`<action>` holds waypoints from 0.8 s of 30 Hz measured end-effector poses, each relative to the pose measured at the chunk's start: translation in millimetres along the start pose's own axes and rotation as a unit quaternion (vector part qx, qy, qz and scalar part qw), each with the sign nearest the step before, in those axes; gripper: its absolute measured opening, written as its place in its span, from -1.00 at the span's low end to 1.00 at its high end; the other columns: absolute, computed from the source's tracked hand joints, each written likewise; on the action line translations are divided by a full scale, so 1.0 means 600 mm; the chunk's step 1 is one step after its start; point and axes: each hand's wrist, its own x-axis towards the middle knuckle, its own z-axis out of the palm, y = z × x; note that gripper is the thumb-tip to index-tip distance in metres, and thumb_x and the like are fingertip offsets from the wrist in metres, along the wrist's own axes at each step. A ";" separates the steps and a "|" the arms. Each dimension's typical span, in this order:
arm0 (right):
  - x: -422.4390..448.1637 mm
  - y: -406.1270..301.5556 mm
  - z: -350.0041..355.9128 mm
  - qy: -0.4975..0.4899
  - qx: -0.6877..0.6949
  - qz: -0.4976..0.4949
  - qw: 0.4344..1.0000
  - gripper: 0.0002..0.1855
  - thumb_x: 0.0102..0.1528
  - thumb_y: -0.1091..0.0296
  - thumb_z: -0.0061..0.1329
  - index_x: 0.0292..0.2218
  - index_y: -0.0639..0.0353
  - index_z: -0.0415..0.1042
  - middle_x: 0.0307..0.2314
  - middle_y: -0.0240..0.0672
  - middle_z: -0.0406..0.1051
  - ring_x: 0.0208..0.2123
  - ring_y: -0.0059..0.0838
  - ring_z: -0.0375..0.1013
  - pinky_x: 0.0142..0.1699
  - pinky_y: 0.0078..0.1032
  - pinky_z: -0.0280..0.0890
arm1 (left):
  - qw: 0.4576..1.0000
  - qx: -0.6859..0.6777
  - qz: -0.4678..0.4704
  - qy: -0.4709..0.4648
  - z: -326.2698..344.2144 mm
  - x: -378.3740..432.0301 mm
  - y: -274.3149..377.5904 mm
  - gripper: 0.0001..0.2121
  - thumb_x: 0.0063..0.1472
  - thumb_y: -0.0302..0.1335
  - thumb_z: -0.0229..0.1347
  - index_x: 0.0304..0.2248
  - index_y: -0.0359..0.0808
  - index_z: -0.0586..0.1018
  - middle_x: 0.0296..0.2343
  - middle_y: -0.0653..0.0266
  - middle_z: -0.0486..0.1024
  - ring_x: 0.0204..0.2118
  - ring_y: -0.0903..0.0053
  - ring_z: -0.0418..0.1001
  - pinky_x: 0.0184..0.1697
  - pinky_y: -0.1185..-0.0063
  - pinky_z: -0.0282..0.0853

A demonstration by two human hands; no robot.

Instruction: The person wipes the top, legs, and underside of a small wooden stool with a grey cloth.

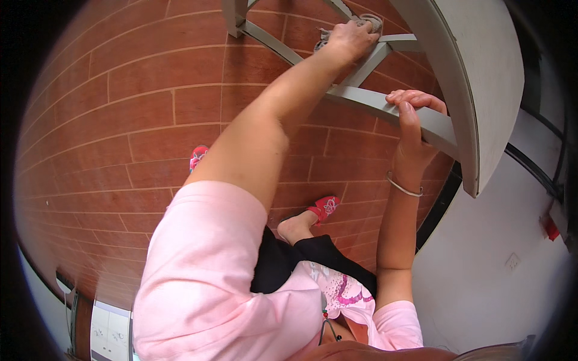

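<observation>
My left hand [354, 38] grips a crumpled grey cloth [371, 20] and presses it against the frame of a pale grey piece of furniture, seemingly a stool or chair tilted over. Bunched cloth sticks out on both sides of the fingers. My right hand [417, 110], with a metal bangle at the wrist, is wrapped around a bar [361, 99] of that frame close to the broad flat panel [490, 85]. Crosspieces [372, 63] join the bars between my two hands. My left forearm hides part of the frame.
Reddish-brown floor tiles [135, 104] with light joints lie beneath. My feet wear red embroidered slippers [327, 207]. A white wall [469, 270] with black skirting [440, 207] and a socket [512, 261] stands on the right. At the lower left is a white cabinet [108, 329].
</observation>
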 end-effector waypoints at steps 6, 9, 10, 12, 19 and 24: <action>0.003 -0.004 -0.012 0.019 -0.028 0.048 0.998 -0.85 0.02 0.70 -0.08 -0.39 0.25 0.27 -0.48 -0.23 0.39 -0.37 -0.36 0.43 -0.10 -0.31 0.37 | 0.996 0.054 0.061 -0.022 -0.001 -0.008 0.002 -0.67 0.23 -0.38 -0.01 -0.01 0.07 0.49 -0.10 0.37 0.41 -0.08 0.34 0.49 -0.18 0.40 0.51; -0.006 -0.017 0.007 0.041 -0.031 0.056 0.997 -0.85 0.02 0.70 -0.08 -0.41 0.24 0.26 -0.49 -0.24 0.38 -0.37 -0.37 0.42 -0.10 -0.32 0.36 | 0.978 -0.144 0.087 0.124 0.031 -0.038 -0.029 -0.68 0.22 -0.36 -0.01 -0.02 0.05 0.50 -0.08 0.37 0.39 -0.10 0.33 0.49 -0.19 0.38 0.51; -0.009 -0.017 0.008 0.047 -0.047 0.060 0.996 -0.85 0.02 0.70 -0.08 -0.41 0.24 0.26 -0.49 -0.25 0.37 -0.37 -0.37 0.41 -0.11 -0.32 0.36 | 0.943 -0.244 0.119 0.191 0.040 -0.048 -0.030 -0.69 0.22 -0.35 -0.01 -0.03 0.04 0.50 -0.07 0.37 0.38 -0.10 0.33 0.48 -0.19 0.37 0.51; -0.007 -0.012 0.005 0.043 -0.015 0.051 0.998 -0.86 0.03 0.69 -0.08 -0.42 0.24 0.26 -0.50 -0.25 0.37 -0.37 -0.38 0.41 -0.11 -0.32 0.36 | 0.989 -0.034 0.089 0.111 0.044 -0.029 -0.021 -0.71 0.23 -0.34 -0.04 -0.05 0.01 0.52 -0.08 0.30 0.40 -0.10 0.28 0.48 -0.21 0.30 0.52; 0.001 0.005 -0.022 -0.022 0.013 0.008 1.000 -0.90 0.06 0.61 0.02 -0.32 0.30 0.46 -0.38 -0.27 0.50 -0.31 -0.45 0.51 -0.15 -0.48 0.40 | 1.000 0.028 -0.002 0.001 0.016 0.021 0.008 -0.70 0.23 -0.36 -0.03 -0.06 -0.04 0.54 -0.09 0.20 0.44 -0.13 0.24 0.50 -0.21 0.28 0.51; 0.028 0.010 -0.066 0.023 -0.035 0.056 0.998 -0.97 0.06 0.59 -0.08 -0.40 0.26 0.36 -0.43 -0.26 0.44 -0.26 -0.38 0.47 -0.01 -0.38 0.32 | 0.982 -0.182 -0.007 0.050 -0.081 -0.108 0.035 -0.69 0.15 -0.40 0.05 -0.08 -0.05 0.50 -0.25 0.20 0.47 -0.19 0.25 0.50 -0.23 0.40 0.47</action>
